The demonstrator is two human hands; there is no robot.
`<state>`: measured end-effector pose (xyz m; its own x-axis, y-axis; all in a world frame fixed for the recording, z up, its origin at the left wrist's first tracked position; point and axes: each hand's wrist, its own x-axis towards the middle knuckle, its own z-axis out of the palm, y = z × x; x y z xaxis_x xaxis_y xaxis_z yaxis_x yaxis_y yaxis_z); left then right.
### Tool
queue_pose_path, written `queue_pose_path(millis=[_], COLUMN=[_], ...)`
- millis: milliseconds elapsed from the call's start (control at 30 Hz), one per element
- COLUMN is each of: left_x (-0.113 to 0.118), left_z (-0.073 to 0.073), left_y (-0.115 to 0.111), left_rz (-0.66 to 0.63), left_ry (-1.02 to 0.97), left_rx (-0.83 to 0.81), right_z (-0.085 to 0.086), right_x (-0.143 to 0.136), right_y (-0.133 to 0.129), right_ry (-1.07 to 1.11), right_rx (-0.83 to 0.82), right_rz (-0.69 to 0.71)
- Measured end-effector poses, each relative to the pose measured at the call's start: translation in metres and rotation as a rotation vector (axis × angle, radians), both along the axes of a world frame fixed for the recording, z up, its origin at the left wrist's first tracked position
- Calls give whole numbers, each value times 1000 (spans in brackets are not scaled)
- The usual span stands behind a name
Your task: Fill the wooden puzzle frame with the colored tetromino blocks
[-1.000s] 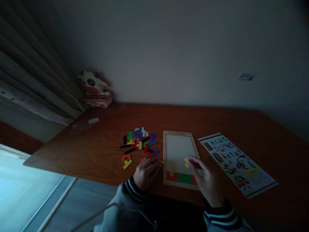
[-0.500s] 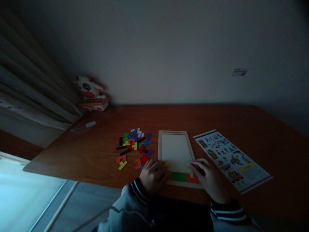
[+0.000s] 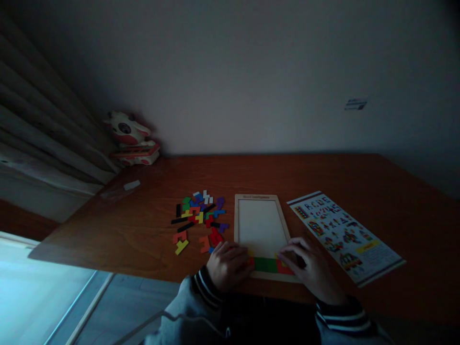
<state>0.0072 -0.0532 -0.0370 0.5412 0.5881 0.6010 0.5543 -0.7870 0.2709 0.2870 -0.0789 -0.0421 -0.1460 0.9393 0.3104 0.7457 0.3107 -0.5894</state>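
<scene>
A shallow wooden puzzle tray lies in front of me, its upper part bare. Along its near end sit a green puzzle piece and a red puzzle piece. My left hand is over the near left corner, fingers curled on a mostly hidden yellow puzzle piece. At the near right, my right hand pinches another yellow piece between thumb and fingers, low against the row; little of it shows. Left of the tray, loose coloured pieces are scattered, several near my left hand.
A printed pattern sheet lies at a slant right of the tray. A cow-shaped toy stands at the table's back left corner, near the curtain. A small white item lies before it. The wall bounds the table behind.
Both hands have shifted slightly toward me with the yellow pieces, which are now against the green and red row. The white notch by the red piece is now covered.
</scene>
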Motion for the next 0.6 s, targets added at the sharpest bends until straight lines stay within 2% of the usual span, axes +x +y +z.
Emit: queue_pose_path(millis=[433, 600], left_x=[-2, -1], left_z=[-4, -2], left_y=[1, 1], left_rz=[-33, -29], left_ry=[6, 9], left_rx=[-27, -32], right_z=[5, -1], right_x=[-3, -2], right_y=[-2, -1], right_ry=[-9, 29], right_rx=[12, 21], right_rz=[-18, -43])
